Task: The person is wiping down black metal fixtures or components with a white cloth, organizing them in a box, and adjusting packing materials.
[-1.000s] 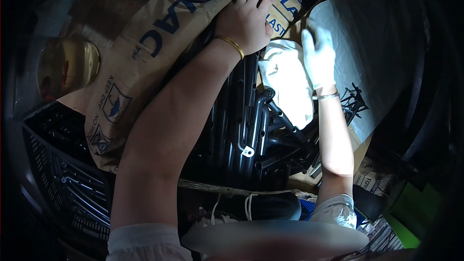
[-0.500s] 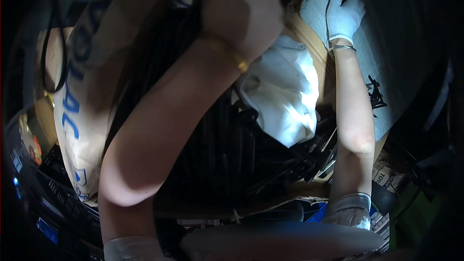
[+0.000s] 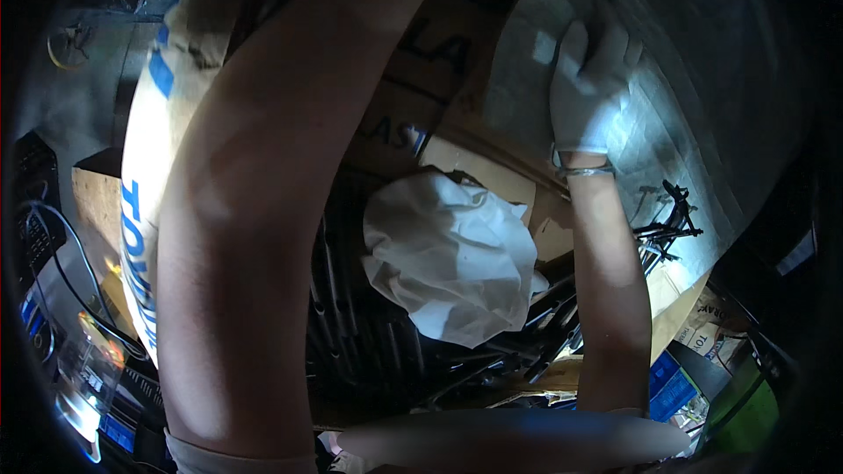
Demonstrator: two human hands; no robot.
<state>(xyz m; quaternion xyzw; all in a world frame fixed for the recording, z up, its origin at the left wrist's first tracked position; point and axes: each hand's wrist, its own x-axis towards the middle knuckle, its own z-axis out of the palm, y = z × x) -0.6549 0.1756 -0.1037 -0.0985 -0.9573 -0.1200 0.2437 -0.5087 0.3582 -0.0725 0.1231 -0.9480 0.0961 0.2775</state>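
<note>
My left arm reaches up across the picture, and its hand lies beyond the upper edge, out of sight. My right hand [image 3: 597, 88], in a white knit glove, rests against a large pale sheet [image 3: 702, 114] at the far right. Its thumb stands apart from the fingers, which look stretched out, though shadow dims their tips. Between my arms lies a crumpled white cloth or bag [image 3: 457, 254], which neither arm visibly touches. It sits on top of many long black parts [image 3: 351, 325] inside a cardboard box [image 3: 505, 184].
A tall paper sack [image 3: 140, 211] with blue print stands left of my left arm. Small black pieces [image 3: 672, 224] lie on the pale sheet beside my right forearm. Cables [image 3: 83, 263] hang at the far left; a green item [image 3: 746, 408] is at the lower right.
My left hand has moved farther out and left the picture at the top. The view has shifted, so the white crumpled piece and my right hand appear lower and more to the left.
</note>
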